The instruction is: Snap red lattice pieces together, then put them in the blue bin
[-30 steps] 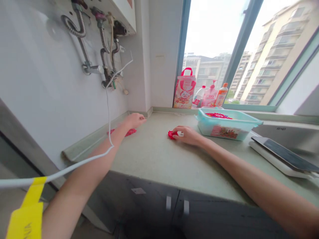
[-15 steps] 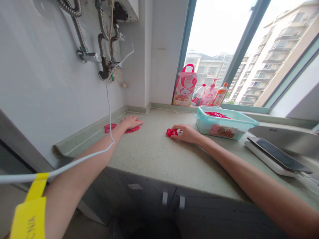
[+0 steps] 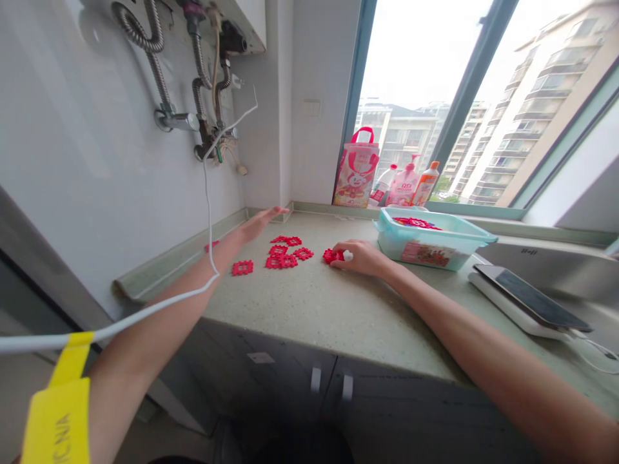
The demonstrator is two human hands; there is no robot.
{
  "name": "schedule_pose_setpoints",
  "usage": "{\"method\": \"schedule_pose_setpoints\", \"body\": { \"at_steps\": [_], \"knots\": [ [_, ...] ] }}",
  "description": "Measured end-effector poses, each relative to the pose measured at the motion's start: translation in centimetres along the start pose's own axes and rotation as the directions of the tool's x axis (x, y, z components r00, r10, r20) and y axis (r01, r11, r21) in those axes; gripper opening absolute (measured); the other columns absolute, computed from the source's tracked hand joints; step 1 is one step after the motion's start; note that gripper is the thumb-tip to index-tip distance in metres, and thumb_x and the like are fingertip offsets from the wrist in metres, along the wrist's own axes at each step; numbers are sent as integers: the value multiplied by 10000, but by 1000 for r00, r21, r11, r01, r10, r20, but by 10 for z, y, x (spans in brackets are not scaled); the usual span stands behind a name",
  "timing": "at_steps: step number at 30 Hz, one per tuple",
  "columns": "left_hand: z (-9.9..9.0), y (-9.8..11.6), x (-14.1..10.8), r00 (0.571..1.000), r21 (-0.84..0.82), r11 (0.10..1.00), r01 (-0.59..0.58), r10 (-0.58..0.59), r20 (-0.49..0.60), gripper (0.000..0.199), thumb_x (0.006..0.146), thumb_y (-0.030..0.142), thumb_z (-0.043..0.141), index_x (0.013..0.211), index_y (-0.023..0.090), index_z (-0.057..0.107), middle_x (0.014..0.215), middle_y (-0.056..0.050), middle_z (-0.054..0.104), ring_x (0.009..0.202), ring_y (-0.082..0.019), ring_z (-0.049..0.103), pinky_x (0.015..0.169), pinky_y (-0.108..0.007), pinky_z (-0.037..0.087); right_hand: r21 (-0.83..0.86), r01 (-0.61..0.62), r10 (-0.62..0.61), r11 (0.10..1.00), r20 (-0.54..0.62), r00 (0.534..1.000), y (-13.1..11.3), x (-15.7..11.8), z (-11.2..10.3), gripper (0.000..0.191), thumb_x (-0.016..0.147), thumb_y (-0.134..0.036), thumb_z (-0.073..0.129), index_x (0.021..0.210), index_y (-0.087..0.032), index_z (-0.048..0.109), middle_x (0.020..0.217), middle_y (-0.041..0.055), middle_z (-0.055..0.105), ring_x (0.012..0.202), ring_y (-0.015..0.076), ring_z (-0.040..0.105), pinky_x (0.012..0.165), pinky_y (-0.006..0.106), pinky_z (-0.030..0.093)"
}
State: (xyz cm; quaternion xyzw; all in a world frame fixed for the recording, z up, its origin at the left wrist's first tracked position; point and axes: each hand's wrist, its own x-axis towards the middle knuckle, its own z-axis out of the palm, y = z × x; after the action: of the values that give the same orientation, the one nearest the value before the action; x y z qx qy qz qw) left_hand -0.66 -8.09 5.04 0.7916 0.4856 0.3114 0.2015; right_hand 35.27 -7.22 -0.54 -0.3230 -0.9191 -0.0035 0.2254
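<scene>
My left hand point(image 3: 264, 222) is raised over the back left of the counter, its fingers stretched out and nothing in it. Several flat red square toothed building pieces point(image 3: 275, 250) lie scattered to its right and below. Another single red square piece point(image 3: 242, 267) sits nearer the front edge. My right hand point(image 3: 358, 254) rests on the counter with its fingers curled around red building pieces point(image 3: 333, 256). A small white thing point(image 3: 347, 256) shows at its fingers; its kind is unclear. Part of a red piece point(image 3: 211, 246) shows behind my left forearm.
A pale teal tub point(image 3: 435, 241) holding red pieces stands right of my right hand. A phone point(image 3: 532, 293) lies on a white block beside the sink point(image 3: 541, 258). A white cable point(image 3: 209, 206) crosses above my left forearm. A bag point(image 3: 356, 171) and bottles point(image 3: 405, 185) line the windowsill.
My left hand has lifted off the red pieces and moved back and right, leaving them spread apart on the counter. My right hand keeps its hold in nearly the same place.
</scene>
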Motion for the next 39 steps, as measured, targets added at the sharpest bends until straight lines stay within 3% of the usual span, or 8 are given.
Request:
{"method": "schedule_pose_setpoints", "body": {
  "at_steps": [5, 10, 14, 19, 25, 30, 36, 39],
  "knots": [
    [-50, -54, -78, 976, 355, 917, 183, -211, 43, 985, 852, 886, 407, 1537, 190, 530, 1637, -117, 450, 1537, -406, 315, 1262, -508, 201, -93, 32, -32, 995, 2, 999, 3, -2, -9, 314, 902, -540, 747, 1048, -263, 768, 955, 59, 771, 893, 246, 702, 776, 324, 468],
    [-41, -85, -120, 982, 486, 867, 112, -172, 79, 1083, 813, 858, 535, 1664, 232, 296, 1724, -116, 271, 1553, -402, 282, 1258, -493, 213, -121, 69, -69, 990, 8, 998, 8, 4, -5, 318, 914, -552, 730, 1057, -270, 765, 949, 58, 768, 895, 239, 697, 767, 310, 453],
    [-6, -56, -89, 987, 464, 886, 12, -85, 136, 1125, 824, 866, 517, 1681, 186, 255, 1691, -193, 321, 1557, -440, 261, 1249, -531, 224, -112, 80, -82, 990, -10, 997, 5, 7, -3, 302, 903, -538, 744, 1050, -276, 765, 926, 48, 759, 884, 229, 688, 764, 303, 448],
    [27, -28, -32, 963, 392, 905, -163, 60, 261, 905, 929, 786, 475, 1679, 322, 268, 1713, -104, 306, 1592, -373, 226, 1261, -514, 233, -74, 59, -65, 995, -83, 994, 3, 5, -13, 320, 890, -539, 768, 1038, -255, 777, 923, 48, 769, 873, 221, 692, 783, 307, 455],
    [65, -12, 21, 895, 360, 852, -380, 239, 378, 719, 954, 678, 554, 1575, 319, 493, 1710, -68, 323, 1531, -335, 371, 1253, -485, 286, 15, -13, 17, 1000, -266, 964, 14, 1, -23, 285, 876, -512, 790, 1002, -256, 785, 953, 37, 787, 847, 192, 698, 773, 296, 461],
    [95, 12, 37, 879, 320, 865, -387, 240, 413, 777, 904, 722, 601, 1571, 336, 498, 1723, -44, 297, 1529, -347, 365, 1266, -456, 259, 56, -66, 79, 996, -286, 955, 24, -3, -18, 270, 888, -491, 776, 997, -243, 779, 937, 45, 788, 840, 194, 698, 775, 300, 479],
    [91, 11, 30, 902, 221, 919, -327, 234, 362, 806, 958, 747, 478, 1632, 315, 391, 1738, -77, 247, 1600, -330, 203, 1290, -485, 155, 56, -104, 114, 993, -221, 969, 28, -4, -9, 330, 889, -530, 749, 1050, -244, 777, 1006, 69, 788, 900, 230, 708, 831, 348, 516],
    [70, 6, 26, 933, 192, 935, -299, 243, 265, 699, 1004, 696, 397, 1507, 246, 577, 1612, -103, 483, 1508, -299, 395, 1254, -419, 258, 95, -114, 128, 989, -148, 981, 32, -3, -1, 334, 888, -517, 742, 1087, -250, 764, 1059, 62, 786, 963, 231, 711, 866, 354, 535]
  ]
}}
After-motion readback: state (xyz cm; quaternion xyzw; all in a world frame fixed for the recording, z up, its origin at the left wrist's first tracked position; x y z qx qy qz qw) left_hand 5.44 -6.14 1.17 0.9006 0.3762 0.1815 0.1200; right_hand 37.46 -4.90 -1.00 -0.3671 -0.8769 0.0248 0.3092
